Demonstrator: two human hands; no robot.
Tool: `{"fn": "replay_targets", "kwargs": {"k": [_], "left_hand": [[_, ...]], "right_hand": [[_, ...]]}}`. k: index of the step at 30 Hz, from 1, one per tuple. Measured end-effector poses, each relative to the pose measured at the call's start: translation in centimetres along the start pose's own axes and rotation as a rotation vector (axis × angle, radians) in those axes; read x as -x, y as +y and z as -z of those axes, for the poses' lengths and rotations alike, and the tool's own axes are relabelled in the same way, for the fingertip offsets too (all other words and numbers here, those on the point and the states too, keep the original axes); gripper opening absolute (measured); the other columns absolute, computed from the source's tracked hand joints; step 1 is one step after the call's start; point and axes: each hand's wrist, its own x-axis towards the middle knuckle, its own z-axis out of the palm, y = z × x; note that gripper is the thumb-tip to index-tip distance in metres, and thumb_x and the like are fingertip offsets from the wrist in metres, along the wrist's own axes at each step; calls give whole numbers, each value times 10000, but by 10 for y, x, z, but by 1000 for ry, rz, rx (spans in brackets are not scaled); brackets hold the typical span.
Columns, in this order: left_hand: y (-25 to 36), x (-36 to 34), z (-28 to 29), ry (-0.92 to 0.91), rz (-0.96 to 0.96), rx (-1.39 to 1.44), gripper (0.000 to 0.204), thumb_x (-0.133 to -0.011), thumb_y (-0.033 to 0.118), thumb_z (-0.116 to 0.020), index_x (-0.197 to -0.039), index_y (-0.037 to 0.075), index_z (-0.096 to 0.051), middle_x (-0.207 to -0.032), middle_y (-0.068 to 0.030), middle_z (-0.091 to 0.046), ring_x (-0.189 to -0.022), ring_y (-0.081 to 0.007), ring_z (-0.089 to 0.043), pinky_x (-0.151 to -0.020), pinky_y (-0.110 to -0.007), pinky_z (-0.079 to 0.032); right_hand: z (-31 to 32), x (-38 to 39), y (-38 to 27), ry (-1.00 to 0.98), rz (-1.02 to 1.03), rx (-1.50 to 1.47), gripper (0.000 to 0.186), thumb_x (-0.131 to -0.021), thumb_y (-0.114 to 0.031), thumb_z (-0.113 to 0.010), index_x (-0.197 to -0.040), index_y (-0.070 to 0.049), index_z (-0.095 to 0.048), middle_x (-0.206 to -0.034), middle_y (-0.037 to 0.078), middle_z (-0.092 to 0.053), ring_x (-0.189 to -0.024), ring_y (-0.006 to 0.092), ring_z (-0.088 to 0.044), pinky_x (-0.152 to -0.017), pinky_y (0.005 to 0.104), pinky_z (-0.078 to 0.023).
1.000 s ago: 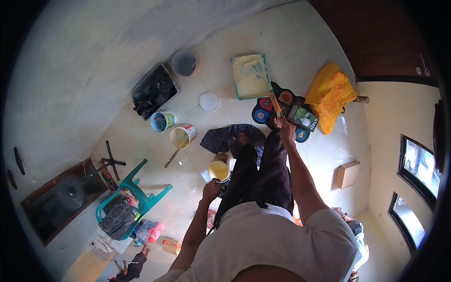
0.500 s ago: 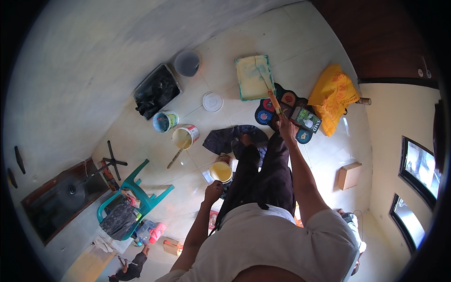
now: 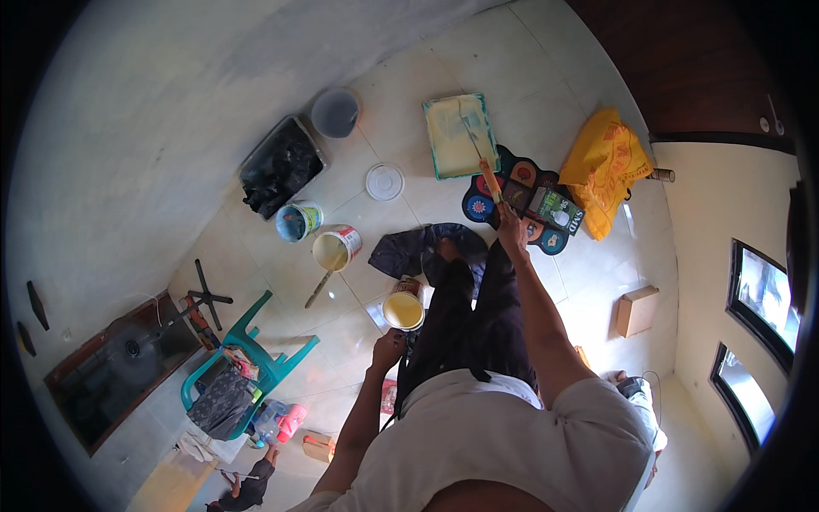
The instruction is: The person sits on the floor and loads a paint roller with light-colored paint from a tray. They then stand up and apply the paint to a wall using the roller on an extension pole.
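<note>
1. Loading step, as I judge it standing by: the paint roller (image 3: 489, 179) slopes into the paint tray (image 3: 430, 141) on the far floor (image 3: 529, 94), its head hard to tell from the cream paint (image 3: 452, 152).
2. Right hand (image 3: 513, 232): fingers closed around the roller's orange handle, nearer than the tray.
3. Left hand (image 3: 389, 347): curled just beside the near rim of a pail of yellow paint (image 3: 403, 311); whether it grips anything, I cannot tell.
4. Farther left: a second pail (image 3: 330, 251), a stick-like tool (image 3: 319, 288) leaning out of it.
5. Next move, in my judgement: it calls for even coating, surplus pressed off against the tray, and a lift clear of the dark mat (image 3: 478, 210).
</note>
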Motion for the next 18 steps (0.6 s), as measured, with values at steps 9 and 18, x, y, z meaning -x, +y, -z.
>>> {"fn": "replay_targets", "kwargs": {"k": [9, 18], "left_hand": [[17, -10, -2, -8, -50, -6, 255, -889, 252, -569, -1050, 57, -604, -871, -168, -709, -813, -316, -705, -729, -430, -552], [6, -12, 9, -26, 7, -12, 309, -899, 300, -606, -1084, 53, -606, -904, -162, -709, -850, -294, -705, -752, -387, -550]], "right_hand": [[-1, 15, 18, 172, 144, 199, 364, -971, -202, -449, -1330, -183, -508, -1248, 232, -569, -1027, 422, -612, -801, 504, -501], [62, 83, -2, -77, -176, 150, 395, -982, -256, -439, -1370, -271, -507, -925, 253, -665, -858, 431, -653, -701, 533, -494]]}}
